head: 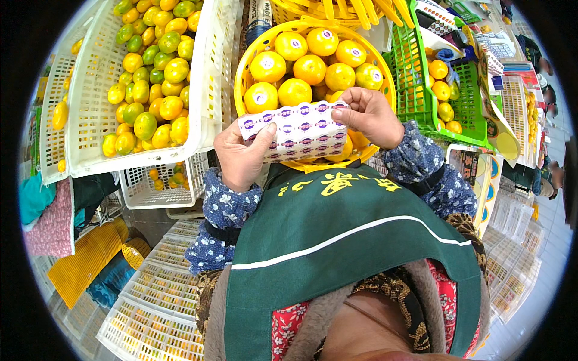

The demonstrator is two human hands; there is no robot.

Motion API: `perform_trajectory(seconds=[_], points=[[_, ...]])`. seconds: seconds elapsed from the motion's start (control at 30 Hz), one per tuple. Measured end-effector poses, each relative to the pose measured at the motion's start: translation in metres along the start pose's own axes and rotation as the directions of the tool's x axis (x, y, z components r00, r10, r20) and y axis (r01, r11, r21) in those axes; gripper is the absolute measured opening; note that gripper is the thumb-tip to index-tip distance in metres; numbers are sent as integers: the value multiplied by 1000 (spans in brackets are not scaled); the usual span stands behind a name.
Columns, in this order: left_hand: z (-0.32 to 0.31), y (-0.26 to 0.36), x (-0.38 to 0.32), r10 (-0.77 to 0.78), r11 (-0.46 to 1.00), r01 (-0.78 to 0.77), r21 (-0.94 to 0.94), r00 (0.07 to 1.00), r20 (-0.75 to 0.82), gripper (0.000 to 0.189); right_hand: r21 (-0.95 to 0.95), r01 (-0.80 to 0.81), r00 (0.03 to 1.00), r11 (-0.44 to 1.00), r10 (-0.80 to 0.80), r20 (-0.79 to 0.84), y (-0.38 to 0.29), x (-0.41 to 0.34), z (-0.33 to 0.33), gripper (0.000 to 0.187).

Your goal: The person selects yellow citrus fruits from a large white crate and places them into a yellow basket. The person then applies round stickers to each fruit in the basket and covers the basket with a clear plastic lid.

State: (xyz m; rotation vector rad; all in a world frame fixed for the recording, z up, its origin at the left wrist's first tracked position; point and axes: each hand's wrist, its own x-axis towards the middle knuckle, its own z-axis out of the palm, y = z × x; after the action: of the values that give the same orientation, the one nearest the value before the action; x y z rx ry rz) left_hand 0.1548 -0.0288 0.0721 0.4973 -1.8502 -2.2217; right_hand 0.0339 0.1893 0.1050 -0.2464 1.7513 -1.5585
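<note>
A white sheet of round purple-printed stickers [295,135] is stretched between my hands over a yellow plastic basket [240,74]. My left hand [246,153] grips its left end, thumb on top. At the upper right corner, the thumb and bent fingers of my right hand [372,117] pinch the edge; whether a single sticker is between them cannot be told. Beneath the sheet, the basket holds several orange citrus fruits [309,68]. Many of them, such as the fruit at the upper left [268,66], bear a sticker; others show none. The sheet hides the fruit nearest me.
A white plastic crate [135,164] of green and orange citrus stands at the left. To the right is a green crate [411,76] with more fruit and a blue item. Yellow basket handles [356,11] stick up behind. Stacked white crates [167,289] stand low on the left.
</note>
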Motion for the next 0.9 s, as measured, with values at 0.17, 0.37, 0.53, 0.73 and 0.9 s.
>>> perform_trajectory(seconds=[0.17,0.37,0.53,0.73,0.9], points=[[0,0,-3,-22,1000,22,11,1000,0,18,-509,20,994,861,38,103,-7,3,-11,20],[5,-1,-4,-77,997,78,-23,996,45,17,-813,560,750,158,-512,418,-19,6,-6,18],[3,-7,-1,-137,990,137,6,991,2,16,-786,618,701,19,-465,540,-16,6,4,11],[2,-14,-4,-224,974,223,-33,975,2,18,-602,121,989,789,-148,6,-18,64,-18,15],[2,-18,-6,-203,976,206,-70,978,43,16,-909,20,982,416,-177,-59,0,127,-23,25]])
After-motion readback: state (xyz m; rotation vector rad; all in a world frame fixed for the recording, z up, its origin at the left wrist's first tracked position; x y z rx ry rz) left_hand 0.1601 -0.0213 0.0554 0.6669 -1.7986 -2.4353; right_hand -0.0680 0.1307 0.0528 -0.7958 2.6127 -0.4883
